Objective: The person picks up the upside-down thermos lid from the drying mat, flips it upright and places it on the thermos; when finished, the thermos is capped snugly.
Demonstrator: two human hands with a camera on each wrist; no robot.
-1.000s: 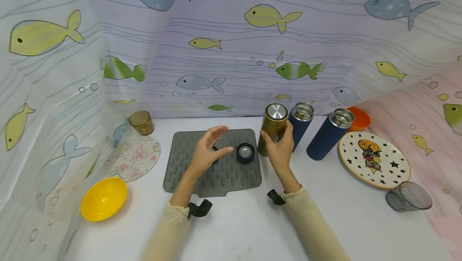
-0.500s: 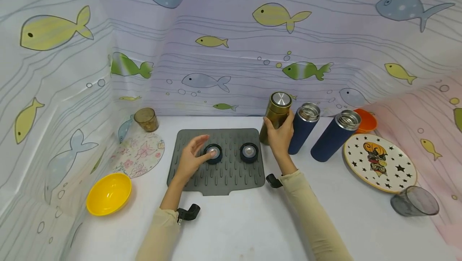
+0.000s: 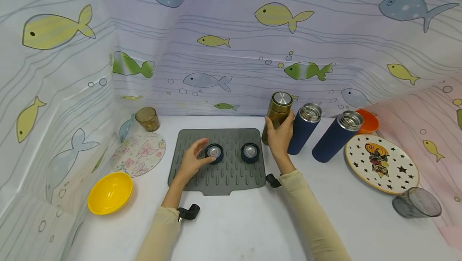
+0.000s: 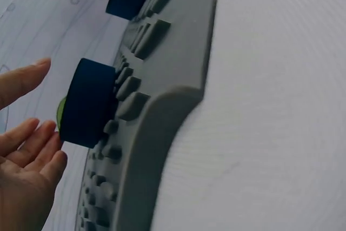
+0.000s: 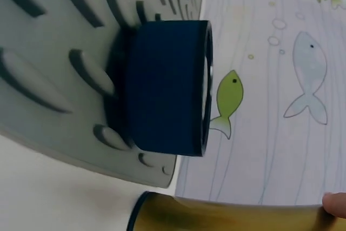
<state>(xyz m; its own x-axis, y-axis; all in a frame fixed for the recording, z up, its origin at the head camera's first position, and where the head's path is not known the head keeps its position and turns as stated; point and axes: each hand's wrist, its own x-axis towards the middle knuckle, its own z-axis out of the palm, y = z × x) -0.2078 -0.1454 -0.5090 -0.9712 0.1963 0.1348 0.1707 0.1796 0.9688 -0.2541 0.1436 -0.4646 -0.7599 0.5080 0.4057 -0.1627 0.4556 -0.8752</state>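
Note:
My right hand (image 3: 280, 137) grips an upright gold thermos (image 3: 274, 120) with a silver-topped lid, just beyond the right edge of a grey ridged drying mat (image 3: 231, 181). Two dark blue bottle lids lie on that mat with their inner sides up. Beside the left lid (image 3: 214, 153) is my left hand (image 3: 189, 164), its thumb and fingers spread apart. The left wrist view has these fingertips close to the lid (image 4: 87, 104); whether they touch it, I cannot tell. The right lid (image 3: 250, 152) sits near the thermos, and the right wrist view shows its side (image 5: 167, 87) closely.
Two lidless blue thermoses (image 3: 304, 128) (image 3: 333, 138) stand right of the gold one. Farther right are an orange bowl (image 3: 368, 121), a patterned plate (image 3: 393, 160) and a grey glass (image 3: 415, 203). At left are a yellow bowl (image 3: 110, 193), a floral placemat (image 3: 140, 154) and a brown glass (image 3: 148, 118).
My left hand has moved left and uncovered the left lid. The gold thermos has shifted slightly back toward the wall in my right hand. In the last half second almost nothing moved.

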